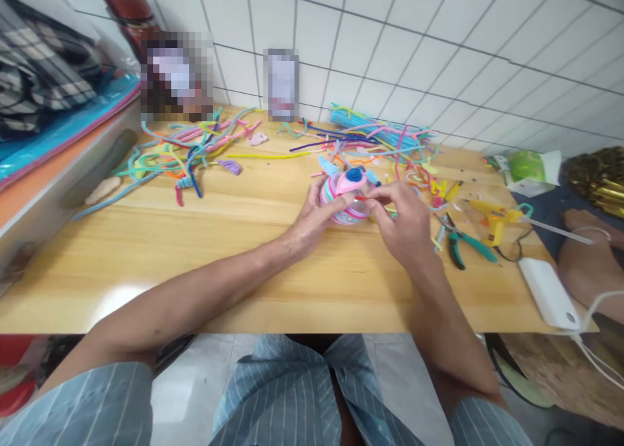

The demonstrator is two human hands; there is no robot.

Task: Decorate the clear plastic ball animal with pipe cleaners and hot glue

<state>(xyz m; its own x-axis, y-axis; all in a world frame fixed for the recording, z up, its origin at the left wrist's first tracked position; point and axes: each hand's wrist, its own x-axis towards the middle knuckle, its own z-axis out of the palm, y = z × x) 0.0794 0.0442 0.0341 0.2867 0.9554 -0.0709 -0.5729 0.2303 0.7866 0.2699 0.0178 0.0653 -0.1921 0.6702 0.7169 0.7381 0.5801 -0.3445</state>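
A round craft piece [347, 213], wound with pink, white and turquoise pipe cleaners, rests on the wooden table. On its top is a pink shape with a dark blue coil [355, 175]. My left hand [318, 213] grips the craft piece from its left side, thumb across the front. Between the thumb and fingers of my right hand [400, 215] is a short red pipe cleaner piece [361, 198], held against the front of the craft piece. Light blue bits [329, 166] stick out behind it.
Loose pipe cleaners [195, 144] lie at the back left, and a blue bundle [375, 129] lies by the tiled wall. Green-handled pliers [468, 244], a yellow glue gun [494, 220] and a white power strip [548, 293] are on the right. A phone [282, 85] leans on the wall.
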